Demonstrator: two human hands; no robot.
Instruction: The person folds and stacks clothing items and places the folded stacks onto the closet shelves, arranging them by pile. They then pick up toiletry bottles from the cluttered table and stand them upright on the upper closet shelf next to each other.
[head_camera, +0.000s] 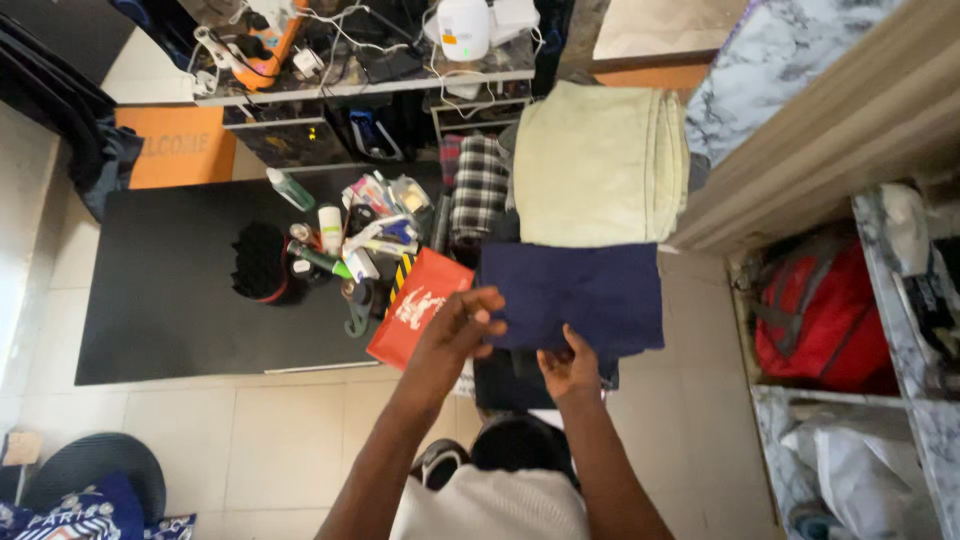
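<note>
Far left I see a black mat on the tiled floor, with a black brush-like lump and a clutter of bottles and tubes at its right end. Next to that lies a red paper bag, partly under my left hand. That hand's fingers are curled on the lower left edge of a folded navy cloth. My right hand pinches the same cloth's bottom edge from below. The navy cloth sits in front of me, just below a folded pale green cloth. Further right, a red backpack fills a shelf compartment.
</note>
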